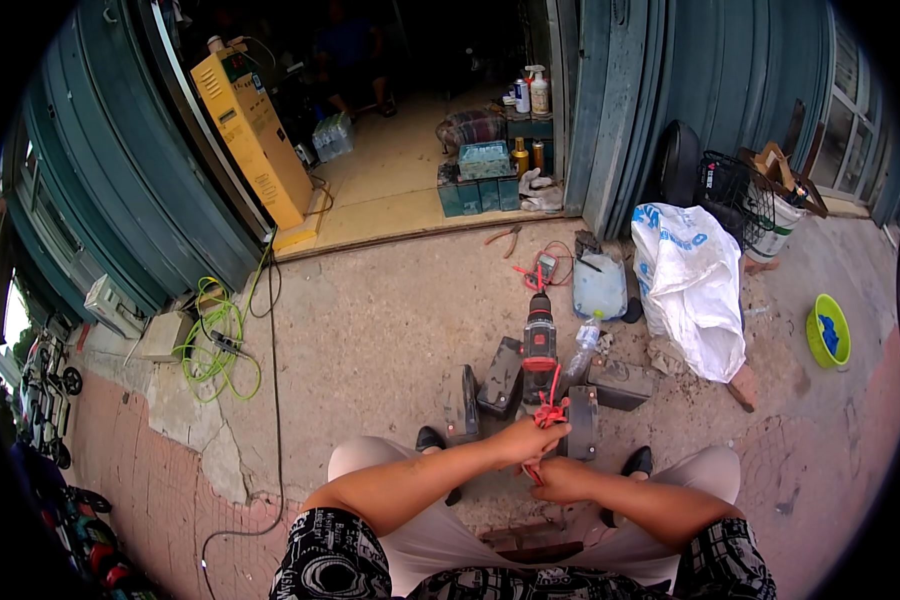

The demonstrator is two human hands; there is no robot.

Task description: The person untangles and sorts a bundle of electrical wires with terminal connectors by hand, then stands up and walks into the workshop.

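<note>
My left hand [532, 441] is closed around a bunch of red wires [551, 412] in front of my knees. Just below it, my right hand [562, 481] is also closed, with a red strand showing by its fingers. Black box-shaped batteries stand and lie around my hands: one upright battery [582, 424] right beside them, another battery [501, 378] to the left, and one lying battery [620, 384] to the right. A red and black cordless drill [540, 338] stands beyond the wires, next to a clear plastic bottle [583, 345].
Farther out lie a multimeter [543, 270] with red leads, pliers [503, 238] and a translucent jug [600, 292]. A white sack [685, 290] and a green basin [820, 345] are to the right. A green cable coil [220, 345] and a long black cable [277, 420] lie left.
</note>
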